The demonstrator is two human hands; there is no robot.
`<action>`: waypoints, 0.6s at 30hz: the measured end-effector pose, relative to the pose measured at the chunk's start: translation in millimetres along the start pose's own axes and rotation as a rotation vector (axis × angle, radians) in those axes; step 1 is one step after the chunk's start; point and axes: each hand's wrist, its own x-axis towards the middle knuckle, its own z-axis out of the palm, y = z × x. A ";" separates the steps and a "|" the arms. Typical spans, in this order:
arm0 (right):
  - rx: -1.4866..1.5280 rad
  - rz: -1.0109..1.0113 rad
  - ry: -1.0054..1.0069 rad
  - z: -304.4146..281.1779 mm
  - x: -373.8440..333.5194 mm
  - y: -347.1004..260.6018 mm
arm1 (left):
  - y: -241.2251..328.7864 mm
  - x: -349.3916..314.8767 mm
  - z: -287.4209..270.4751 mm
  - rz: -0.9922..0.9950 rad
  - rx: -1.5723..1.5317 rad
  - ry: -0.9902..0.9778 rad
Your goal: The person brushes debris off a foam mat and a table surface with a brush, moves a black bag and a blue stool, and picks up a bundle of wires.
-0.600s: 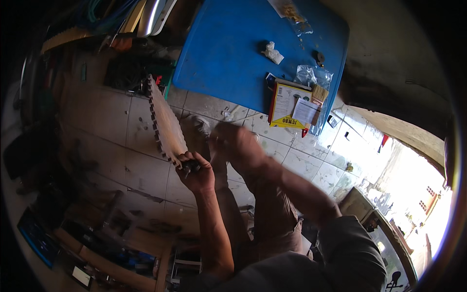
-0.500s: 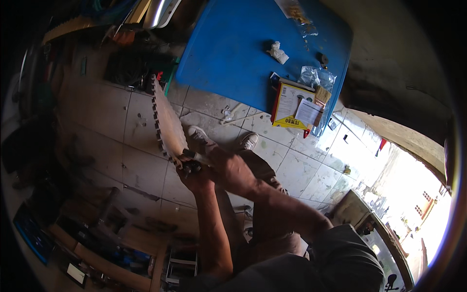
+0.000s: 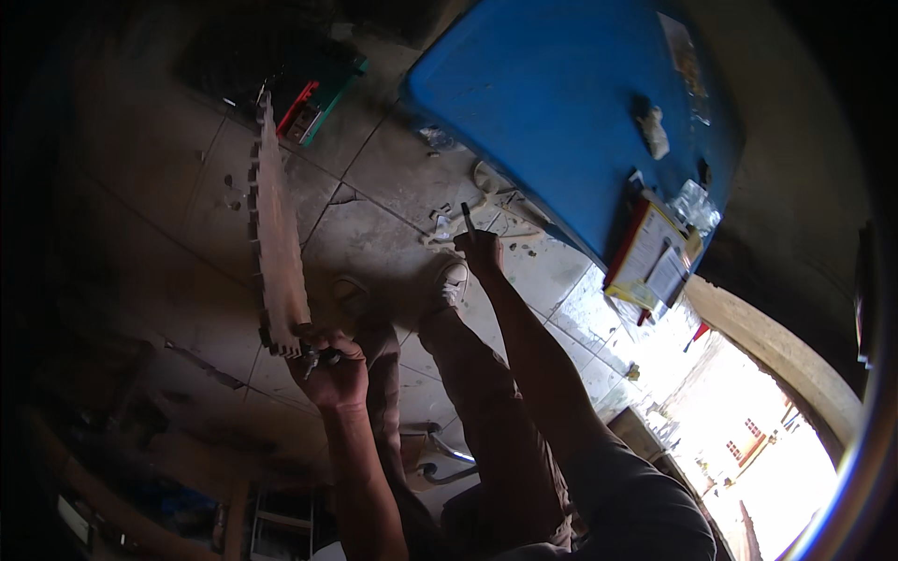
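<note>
Just past toothed board (image 3: 278, 238), tray (image 3: 334, 98) holds red strip (image 3: 297, 108).

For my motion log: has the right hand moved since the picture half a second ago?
Yes: the right hand has moved forward, away from the left hand, and now appears closer to the blue, flat-topped table.

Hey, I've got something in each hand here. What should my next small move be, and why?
Probably bring your right hand, which grips a slim tool, across toward the notched piece. Your left hand already holds that piece by its end nearest you, while the tool is well apart from it, so closing that gap seems sensible.
</note>
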 end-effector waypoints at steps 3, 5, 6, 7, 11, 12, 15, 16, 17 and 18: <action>-0.055 0.101 0.177 48.7 74.9 51.4 | 8.6 18.5 -18.5 0.036 -0.014 -0.052; -0.023 0.163 0.242 71.3 109.8 59.1 | 16.0 24.0 -28.1 0.077 -0.019 -0.084; -0.044 0.161 0.323 73.9 127.9 69.3 | 16.6 29.8 -32.8 0.071 -0.037 -0.079; -0.023 0.163 0.305 85.0 141.3 73.9 | 22.3 32.3 -39.0 0.084 -0.046 -0.070; -0.103 0.244 0.381 107.7 161.7 73.2 | 35.1 36.2 -62.3 0.146 -0.078 -0.045; -0.123 0.269 0.403 111.4 162.4 69.9 | 36.4 35.8 -64.9 0.173 -0.076 -0.039; -0.190 0.271 0.433 121.7 156.4 60.2 | 43.3 33.0 -66.8 0.217 -0.085 -0.001; -0.217 0.216 0.430 119.5 159.9 60.5 | 43.5 33.1 -66.4 0.222 -0.089 0.008; -0.243 0.161 0.425 116.0 163.4 59.4 | 43.4 32.6 -64.9 0.229 -0.093 0.016; -0.313 0.165 0.403 109.6 165.2 57.9 | 42.7 32.6 -62.2 0.237 -0.096 0.022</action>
